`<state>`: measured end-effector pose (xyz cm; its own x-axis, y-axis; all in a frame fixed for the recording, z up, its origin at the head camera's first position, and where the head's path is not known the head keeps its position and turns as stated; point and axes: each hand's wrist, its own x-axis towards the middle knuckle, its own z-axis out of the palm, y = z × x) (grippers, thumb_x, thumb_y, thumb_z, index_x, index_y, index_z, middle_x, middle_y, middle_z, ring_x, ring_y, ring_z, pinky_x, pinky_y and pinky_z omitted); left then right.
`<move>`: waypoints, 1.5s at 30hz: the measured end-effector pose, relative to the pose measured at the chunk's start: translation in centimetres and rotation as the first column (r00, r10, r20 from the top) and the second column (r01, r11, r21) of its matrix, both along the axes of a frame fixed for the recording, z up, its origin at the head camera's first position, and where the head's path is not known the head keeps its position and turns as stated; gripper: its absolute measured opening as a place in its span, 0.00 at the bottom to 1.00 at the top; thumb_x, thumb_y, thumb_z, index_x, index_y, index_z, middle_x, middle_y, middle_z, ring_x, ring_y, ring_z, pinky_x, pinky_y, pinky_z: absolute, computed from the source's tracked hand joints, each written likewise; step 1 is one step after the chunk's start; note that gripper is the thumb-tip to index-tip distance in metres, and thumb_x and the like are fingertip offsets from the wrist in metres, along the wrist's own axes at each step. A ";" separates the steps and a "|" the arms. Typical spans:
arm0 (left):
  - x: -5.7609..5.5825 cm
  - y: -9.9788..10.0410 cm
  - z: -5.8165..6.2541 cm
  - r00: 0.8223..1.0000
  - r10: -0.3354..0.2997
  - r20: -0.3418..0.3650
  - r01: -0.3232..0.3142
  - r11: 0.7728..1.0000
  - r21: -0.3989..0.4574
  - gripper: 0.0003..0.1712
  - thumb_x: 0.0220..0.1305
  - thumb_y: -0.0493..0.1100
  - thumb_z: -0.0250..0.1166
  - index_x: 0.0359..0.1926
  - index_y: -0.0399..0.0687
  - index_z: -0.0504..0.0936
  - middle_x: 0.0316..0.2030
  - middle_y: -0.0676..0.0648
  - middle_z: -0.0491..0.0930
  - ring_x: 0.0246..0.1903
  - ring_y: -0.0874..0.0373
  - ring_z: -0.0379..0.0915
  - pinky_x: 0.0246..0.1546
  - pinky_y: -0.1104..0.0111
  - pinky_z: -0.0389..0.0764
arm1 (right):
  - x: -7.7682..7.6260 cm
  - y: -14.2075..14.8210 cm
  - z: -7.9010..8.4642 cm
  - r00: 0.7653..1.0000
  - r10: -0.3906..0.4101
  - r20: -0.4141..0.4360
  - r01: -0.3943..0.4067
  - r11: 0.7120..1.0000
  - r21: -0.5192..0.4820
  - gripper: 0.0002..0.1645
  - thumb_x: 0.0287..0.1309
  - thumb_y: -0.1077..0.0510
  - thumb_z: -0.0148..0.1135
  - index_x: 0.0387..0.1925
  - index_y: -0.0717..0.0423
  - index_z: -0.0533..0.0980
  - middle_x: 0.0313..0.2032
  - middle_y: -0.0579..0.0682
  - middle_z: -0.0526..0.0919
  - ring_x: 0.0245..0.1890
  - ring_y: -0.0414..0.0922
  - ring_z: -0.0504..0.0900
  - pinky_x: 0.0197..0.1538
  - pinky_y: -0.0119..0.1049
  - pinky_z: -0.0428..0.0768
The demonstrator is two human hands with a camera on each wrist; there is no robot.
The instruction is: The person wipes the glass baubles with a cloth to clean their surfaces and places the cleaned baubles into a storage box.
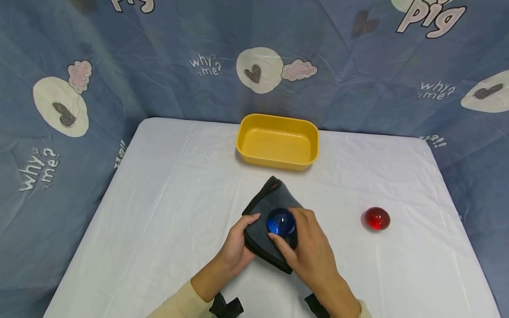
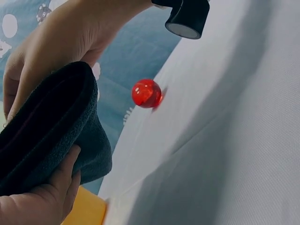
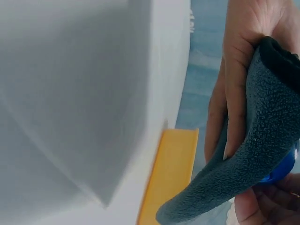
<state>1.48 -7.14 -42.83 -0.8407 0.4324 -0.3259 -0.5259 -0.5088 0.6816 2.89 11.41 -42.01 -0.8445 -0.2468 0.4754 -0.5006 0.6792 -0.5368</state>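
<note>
Left grip [image 1: 236, 245]: holds the dark cloth [image 1: 265, 207].
Right grip [image 1: 308, 247]: pinches the blue ball [image 1: 280, 222] on the cloth.
Red ball [image 1: 376, 218]: at 3 o'clock.
Yellow tub [image 1: 277, 141]: at 12 o'clock.

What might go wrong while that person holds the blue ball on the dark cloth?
The blue ball is smooth and round, pinched only by the right hand, so it might slip and roll. The dark cloth is held by the left hand at one edge and could sag. The red ball lies loose near the table's right edge.
</note>
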 end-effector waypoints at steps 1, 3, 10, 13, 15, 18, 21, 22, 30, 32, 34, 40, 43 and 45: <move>0.0 0.0 0.0 1.000 -0.002 0.000 0.002 1.000 -0.002 0.35 0.79 0.47 0.41 0.80 0.37 0.50 0.73 0.41 0.61 0.68 0.57 0.64 0.67 0.65 0.71 | 0.0 0.0 0.0 1.000 -0.005 0.006 0.005 1.000 -0.011 0.40 0.51 0.53 0.84 0.60 0.66 0.74 0.51 0.59 0.78 0.50 0.52 0.83 0.52 0.48 0.86; 0.0 0.0 0.0 1.000 -0.005 -0.001 0.005 1.000 -0.004 0.35 0.79 0.47 0.41 0.80 0.38 0.50 0.73 0.41 0.60 0.68 0.57 0.64 0.67 0.65 0.71 | -0.1 0.0 -0.1 1.000 -0.016 0.015 0.017 0.999 -0.028 0.38 0.53 0.51 0.83 0.59 0.65 0.74 0.50 0.58 0.78 0.49 0.51 0.83 0.50 0.48 0.86; 0.0 0.0 0.0 1.000 0.004 0.000 -0.004 1.000 -0.004 0.33 0.79 0.47 0.42 0.78 0.37 0.53 0.67 0.44 0.68 0.63 0.57 0.70 0.65 0.63 0.74 | -0.2 -0.1 -0.3 0.997 -0.066 0.028 0.068 0.996 -0.063 0.31 0.60 0.47 0.77 0.52 0.66 0.79 0.45 0.56 0.81 0.44 0.48 0.83 0.45 0.47 0.87; 0.0 0.1 0.0 1.000 0.011 0.000 -0.011 1.000 -0.006 0.32 0.79 0.47 0.42 0.77 0.36 0.55 0.65 0.45 0.70 0.62 0.57 0.72 0.64 0.63 0.75 | -0.2 -0.1 -0.4 0.994 -0.088 0.068 0.092 0.993 -0.069 0.28 0.62 0.46 0.74 0.50 0.66 0.81 0.43 0.55 0.82 0.44 0.48 0.83 0.46 0.47 0.86; 0.1 0.1 0.0 1.000 0.010 -0.002 -0.010 1.000 -0.010 0.32 0.79 0.47 0.42 0.76 0.36 0.55 0.64 0.45 0.70 0.62 0.57 0.72 0.64 0.64 0.75 | -0.1 -0.1 -0.5 0.991 -0.097 0.096 0.104 0.993 -0.064 0.26 0.65 0.47 0.72 0.48 0.67 0.81 0.43 0.55 0.83 0.45 0.48 0.83 0.47 0.48 0.85; 0.1 0.1 0.0 1.000 0.013 0.003 -0.013 1.000 -0.017 0.31 0.79 0.47 0.41 0.76 0.36 0.56 0.63 0.45 0.71 0.61 0.58 0.73 0.63 0.63 0.76 | 0.0 -0.1 -0.4 0.985 -0.105 0.136 0.112 0.993 -0.046 0.25 0.66 0.46 0.70 0.48 0.66 0.82 0.43 0.54 0.83 0.47 0.49 0.81 0.49 0.49 0.84; 0.0 0.0 0.1 1.000 0.019 -0.002 -0.019 1.000 -0.013 0.32 0.79 0.47 0.41 0.76 0.36 0.55 0.64 0.44 0.70 0.62 0.57 0.72 0.64 0.63 0.76 | 0.1 -0.1 -0.4 0.982 -0.098 0.159 0.103 0.995 -0.019 0.29 0.65 0.44 0.71 0.52 0.65 0.81 0.46 0.54 0.81 0.50 0.49 0.79 0.52 0.49 0.83; 0.0 0.0 0.1 1.000 0.022 -0.004 -0.022 1.000 -0.013 0.32 0.79 0.47 0.41 0.77 0.36 0.55 0.66 0.43 0.69 0.63 0.56 0.71 0.64 0.63 0.75 | 0.1 -0.1 -0.3 0.983 -0.093 0.158 0.096 0.995 -0.011 0.32 0.64 0.43 0.72 0.55 0.66 0.80 0.48 0.55 0.81 0.51 0.50 0.78 0.53 0.49 0.83; -0.3 -0.1 0.3 0.999 0.030 -0.010 -0.030 1.000 0.003 0.35 0.78 0.47 0.41 0.80 0.38 0.51 0.74 0.39 0.58 0.69 0.54 0.63 0.68 0.64 0.71 | 0.1 -0.1 0.0 0.999 -0.006 0.041 0.006 1.000 -0.015 0.43 0.66 0.40 0.71 0.69 0.65 0.71 0.57 0.61 0.77 0.57 0.54 0.79 0.58 0.51 0.82; -0.2 0.0 0.3 0.999 0.035 -0.007 -0.035 0.999 0.002 0.35 0.78 0.46 0.41 0.79 0.37 0.51 0.73 0.39 0.60 0.68 0.55 0.64 0.67 0.64 0.71 | 0.1 -0.1 0.1 1.000 0.008 0.025 -0.008 1.000 -0.008 0.41 0.68 0.39 0.68 0.68 0.65 0.72 0.58 0.60 0.76 0.57 0.55 0.78 0.58 0.51 0.82; -0.3 0.0 0.3 0.999 0.038 -0.009 -0.038 0.999 -0.002 0.35 0.78 0.46 0.42 0.79 0.36 0.52 0.72 0.40 0.61 0.67 0.55 0.65 0.67 0.64 0.72 | 0.0 0.0 0.1 1.000 0.018 0.011 -0.018 1.000 0.001 0.39 0.69 0.40 0.66 0.67 0.65 0.73 0.58 0.60 0.76 0.56 0.56 0.78 0.58 0.52 0.82; -0.2 0.0 0.3 0.999 0.031 -0.009 -0.031 0.999 -0.012 0.35 0.78 0.46 0.42 0.79 0.37 0.52 0.72 0.40 0.62 0.67 0.56 0.65 0.67 0.65 0.72 | 0.0 0.0 0.0 1.000 0.016 0.009 -0.016 1.000 0.008 0.38 0.67 0.41 0.70 0.64 0.65 0.74 0.56 0.60 0.77 0.55 0.55 0.80 0.57 0.52 0.83; -0.2 -0.1 0.2 1.000 0.018 -0.014 -0.018 1.000 -0.014 0.36 0.78 0.47 0.43 0.80 0.37 0.51 0.74 0.39 0.59 0.69 0.56 0.63 0.67 0.66 0.71 | -0.1 0.0 0.1 1.000 0.007 0.008 -0.007 1.000 -0.013 0.38 0.64 0.43 0.73 0.62 0.66 0.74 0.53 0.59 0.78 0.53 0.53 0.82 0.54 0.51 0.84; -0.2 -0.1 0.3 1.000 0.008 -0.019 -0.008 1.000 -0.017 0.36 0.79 0.48 0.43 0.80 0.36 0.49 0.75 0.38 0.57 0.69 0.57 0.62 0.67 0.66 0.71 | -0.2 0.0 0.0 1.000 -0.006 0.005 0.006 1.000 -0.031 0.37 0.64 0.43 0.74 0.61 0.66 0.75 0.51 0.58 0.79 0.51 0.53 0.82 0.52 0.51 0.85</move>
